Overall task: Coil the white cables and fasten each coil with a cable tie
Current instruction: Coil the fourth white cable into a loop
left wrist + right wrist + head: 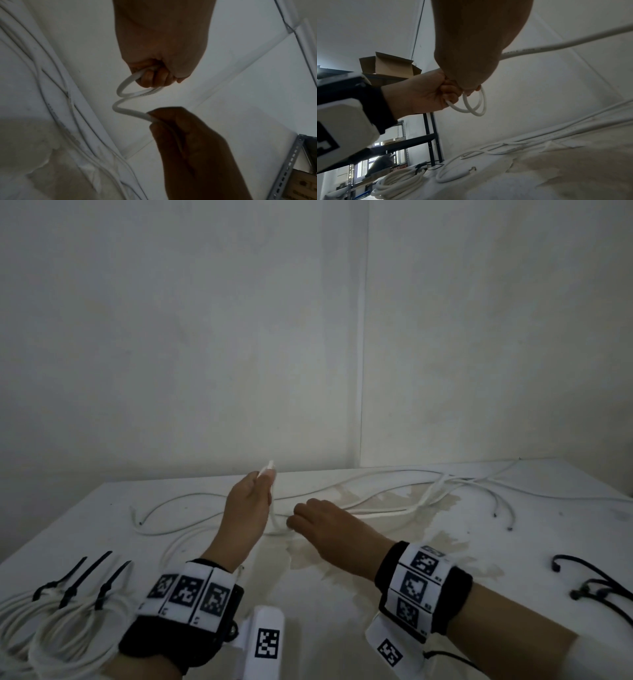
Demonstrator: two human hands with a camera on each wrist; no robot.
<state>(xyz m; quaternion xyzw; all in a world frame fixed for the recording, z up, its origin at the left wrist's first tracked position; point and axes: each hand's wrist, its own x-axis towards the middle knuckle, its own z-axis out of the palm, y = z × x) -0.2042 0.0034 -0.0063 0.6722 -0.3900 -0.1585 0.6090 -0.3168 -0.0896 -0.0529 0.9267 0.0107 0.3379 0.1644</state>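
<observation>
A white cable [123,100] hangs between my two hands above the table. My left hand [262,486] grips it in a fist, and the cable's end [269,468] sticks up past the fingers. Just to its right, my right hand [295,522] pinches the same cable. In the right wrist view two small loops [475,105] hang below the hands, and the rest of the cable [556,46] runs off to the upper right. Several loose white cables [359,484] sprawl across the table's far side.
Coiled white cables [58,625] fastened with black cable ties [73,580] lie at the near left. Loose black cable ties [597,585] lie at the near right. The white table [513,542] has a brownish stain in the middle and stands against a white wall. Metal shelving [429,138] stands to the left.
</observation>
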